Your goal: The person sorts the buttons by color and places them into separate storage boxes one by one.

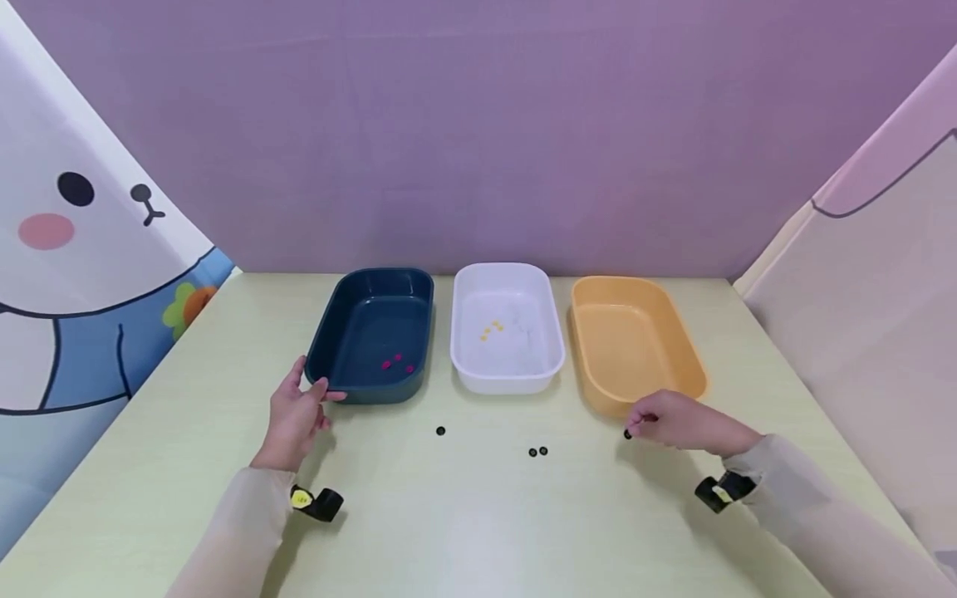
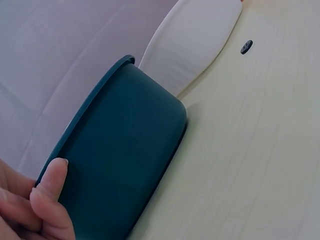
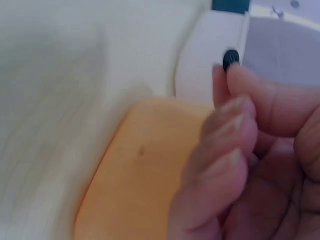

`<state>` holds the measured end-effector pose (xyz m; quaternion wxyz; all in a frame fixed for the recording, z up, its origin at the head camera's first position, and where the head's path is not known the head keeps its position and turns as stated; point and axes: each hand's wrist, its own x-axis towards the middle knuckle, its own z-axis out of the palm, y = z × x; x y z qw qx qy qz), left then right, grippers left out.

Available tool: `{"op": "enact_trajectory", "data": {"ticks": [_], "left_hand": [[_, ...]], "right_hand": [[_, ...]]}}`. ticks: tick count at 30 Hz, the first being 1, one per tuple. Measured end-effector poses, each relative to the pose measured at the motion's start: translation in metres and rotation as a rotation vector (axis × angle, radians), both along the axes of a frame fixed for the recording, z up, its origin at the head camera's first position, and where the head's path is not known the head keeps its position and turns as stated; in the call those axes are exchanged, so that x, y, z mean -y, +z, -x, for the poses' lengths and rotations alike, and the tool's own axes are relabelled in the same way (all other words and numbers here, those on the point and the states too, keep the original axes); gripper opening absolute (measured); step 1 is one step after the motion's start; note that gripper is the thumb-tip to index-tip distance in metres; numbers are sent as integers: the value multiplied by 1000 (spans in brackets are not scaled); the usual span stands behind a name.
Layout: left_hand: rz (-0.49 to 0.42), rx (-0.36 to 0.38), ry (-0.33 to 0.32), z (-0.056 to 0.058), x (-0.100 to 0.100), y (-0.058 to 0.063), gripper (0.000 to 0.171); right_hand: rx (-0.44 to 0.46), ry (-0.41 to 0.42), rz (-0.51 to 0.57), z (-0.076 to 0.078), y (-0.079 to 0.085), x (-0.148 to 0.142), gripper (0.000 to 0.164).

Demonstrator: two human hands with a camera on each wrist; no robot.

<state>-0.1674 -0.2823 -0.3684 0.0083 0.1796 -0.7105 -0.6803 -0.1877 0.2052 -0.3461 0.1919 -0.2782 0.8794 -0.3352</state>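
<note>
My left hand (image 1: 293,419) holds the near left corner of a dark blue tray (image 1: 377,395), with fingertips at its rim in the left wrist view. Several small pink pieces, one a pink button (image 1: 386,365), lie inside that tray. At the near edge of the orange tray (image 1: 607,399), my right hand (image 1: 684,422) pinches a black button (image 3: 230,59) between thumb and finger. On the table between the hands lie a lone black button (image 1: 440,431) and a pair, the left button (image 1: 532,453) close beside the right button (image 1: 543,451).
A white tray (image 1: 508,384) stands between the blue and orange ones, with several small yellow pieces (image 1: 487,330) in it. The pale table (image 1: 463,531) meets a purple cloth backdrop (image 1: 478,141) behind the trays. Printed cloth walls rise at both sides.
</note>
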Motion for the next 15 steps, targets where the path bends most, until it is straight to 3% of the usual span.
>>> {"op": "enact_trajectory", "data": {"ticks": [3, 6, 15], "left_hand": [[14, -2, 1, 0, 0, 0, 67], [19, 1, 0, 1, -2, 0, 67], [28, -9, 3, 0, -1, 0, 67]], "right_hand": [[150, -28, 0, 4, 5, -9, 18], [223, -38, -18, 8, 9, -14, 19], [323, -67, -16, 21, 27, -17, 19]]}}
